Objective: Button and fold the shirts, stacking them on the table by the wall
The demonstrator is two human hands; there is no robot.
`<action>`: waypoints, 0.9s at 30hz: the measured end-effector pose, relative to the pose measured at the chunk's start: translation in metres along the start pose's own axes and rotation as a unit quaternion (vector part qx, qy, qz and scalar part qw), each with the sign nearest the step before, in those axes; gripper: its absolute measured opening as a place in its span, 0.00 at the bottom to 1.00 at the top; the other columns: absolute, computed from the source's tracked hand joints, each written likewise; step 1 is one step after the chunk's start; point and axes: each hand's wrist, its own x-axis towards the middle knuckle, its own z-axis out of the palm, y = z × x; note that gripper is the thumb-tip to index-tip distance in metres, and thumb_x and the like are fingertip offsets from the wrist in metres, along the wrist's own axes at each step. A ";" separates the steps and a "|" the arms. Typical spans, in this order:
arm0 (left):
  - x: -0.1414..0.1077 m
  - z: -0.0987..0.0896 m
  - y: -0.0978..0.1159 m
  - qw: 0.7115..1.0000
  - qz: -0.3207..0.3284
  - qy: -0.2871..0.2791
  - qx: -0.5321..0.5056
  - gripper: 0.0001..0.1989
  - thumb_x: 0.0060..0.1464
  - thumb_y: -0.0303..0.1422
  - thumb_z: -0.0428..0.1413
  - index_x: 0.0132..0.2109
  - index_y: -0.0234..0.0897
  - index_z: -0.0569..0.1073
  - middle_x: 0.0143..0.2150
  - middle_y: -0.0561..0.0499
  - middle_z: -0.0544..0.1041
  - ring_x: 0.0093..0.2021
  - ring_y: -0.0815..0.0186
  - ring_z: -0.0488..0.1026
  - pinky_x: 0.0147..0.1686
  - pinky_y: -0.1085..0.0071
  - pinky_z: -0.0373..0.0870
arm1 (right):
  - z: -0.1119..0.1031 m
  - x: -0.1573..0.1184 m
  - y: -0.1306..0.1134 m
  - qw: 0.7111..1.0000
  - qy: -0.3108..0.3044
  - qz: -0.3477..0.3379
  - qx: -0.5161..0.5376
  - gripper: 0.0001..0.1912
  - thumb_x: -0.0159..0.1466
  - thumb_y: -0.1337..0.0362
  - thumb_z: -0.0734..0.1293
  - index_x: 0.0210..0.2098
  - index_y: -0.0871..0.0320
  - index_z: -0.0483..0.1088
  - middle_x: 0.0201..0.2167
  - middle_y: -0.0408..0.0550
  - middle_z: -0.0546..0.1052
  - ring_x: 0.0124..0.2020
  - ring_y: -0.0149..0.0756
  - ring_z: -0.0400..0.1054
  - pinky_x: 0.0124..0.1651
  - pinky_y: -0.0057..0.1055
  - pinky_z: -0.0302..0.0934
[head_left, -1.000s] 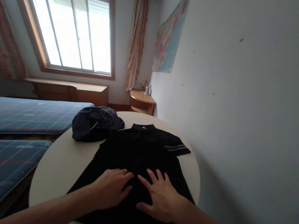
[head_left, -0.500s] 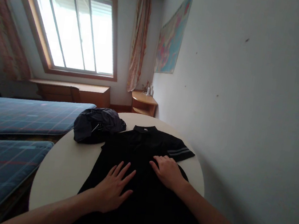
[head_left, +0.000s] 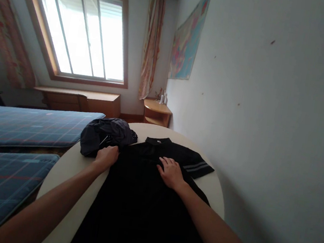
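A black short-sleeved polo shirt (head_left: 144,207) lies spread out on a round cream table (head_left: 66,182), its collar at the far side. Two grey stripes cross its right sleeve. My left hand (head_left: 107,157) is closed at the shirt's left sleeve edge, fingers curled around the cloth there; the left sleeve is mostly hidden. On the shirt's chest, just left of the striped sleeve, my right hand (head_left: 171,173) rests with its fingers stretched out. A crumpled heap of dark clothes (head_left: 95,132) sits on the table just beyond my left hand.
The white wall (head_left: 282,133) runs close along the table's right side. Two mattresses with blue plaid covers (head_left: 30,126) lie to the left. A wooden desk (head_left: 98,103) stands under the window, and a small corner shelf (head_left: 158,107) is behind the table.
My left hand has moved from lying spread on the shirt's middle up and left to its sleeve edge, and has closed. My right hand has slid slightly left and away from me.
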 end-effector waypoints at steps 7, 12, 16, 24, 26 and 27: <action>0.011 0.005 0.005 0.999 -0.008 -0.051 0.005 0.20 0.56 0.46 0.53 0.46 0.36 0.77 0.49 0.36 0.79 0.49 0.44 0.76 0.44 0.57 0.72 | 0.004 -0.009 0.015 0.999 -0.014 -0.028 0.034 0.26 0.71 0.51 0.56 0.64 0.52 0.64 0.64 0.51 0.67 0.64 0.44 0.58 0.63 0.43 0.52; 0.025 0.007 0.010 0.996 -0.024 -0.083 -0.018 0.20 0.53 0.44 0.55 0.45 0.35 0.78 0.48 0.35 0.79 0.49 0.46 0.77 0.42 0.61 0.72 | 0.000 -0.016 0.032 0.997 -0.039 -0.046 0.041 0.26 0.70 0.52 0.57 0.65 0.51 0.62 0.66 0.49 0.63 0.67 0.44 0.54 0.66 0.44 0.49; 0.039 0.006 0.011 0.995 -0.007 -0.088 -0.044 0.14 0.53 0.38 0.54 0.42 0.36 0.79 0.45 0.40 0.81 0.45 0.54 0.79 0.38 0.68 0.72 | 0.001 -0.019 0.039 0.996 -0.058 -0.050 0.043 0.27 0.70 0.51 0.57 0.66 0.50 0.61 0.68 0.49 0.61 0.68 0.44 0.52 0.67 0.44 0.47; 0.052 -0.032 0.022 0.999 0.020 0.039 -0.029 0.17 0.63 0.38 0.45 0.54 0.37 0.71 0.48 0.39 0.79 0.47 0.52 0.78 0.42 0.64 0.70 | 0.000 -0.021 0.031 0.997 -0.062 -0.043 0.032 0.30 0.70 0.53 0.58 0.69 0.48 0.54 0.69 0.49 0.60 0.70 0.49 0.48 0.67 0.49 0.47; 0.056 -0.047 0.023 0.996 0.037 0.076 -0.015 0.17 0.65 0.37 0.44 0.55 0.38 0.70 0.47 0.39 0.79 0.47 0.51 0.77 0.43 0.62 0.69 | -0.003 -0.022 0.025 0.995 -0.079 -0.050 0.031 0.33 0.69 0.51 0.58 0.71 0.45 0.48 0.70 0.48 0.56 0.70 0.56 0.46 0.66 0.55 0.46; 0.059 -0.053 0.024 0.995 0.047 0.093 -0.006 0.17 0.66 0.36 0.43 0.55 0.38 0.69 0.47 0.39 0.79 0.47 0.51 0.77 0.44 0.62 0.69 | -0.004 -0.022 0.023 0.994 -0.091 -0.053 0.031 0.34 0.69 0.49 0.58 0.71 0.43 0.46 0.71 0.48 0.54 0.70 0.59 0.46 0.66 0.59 0.44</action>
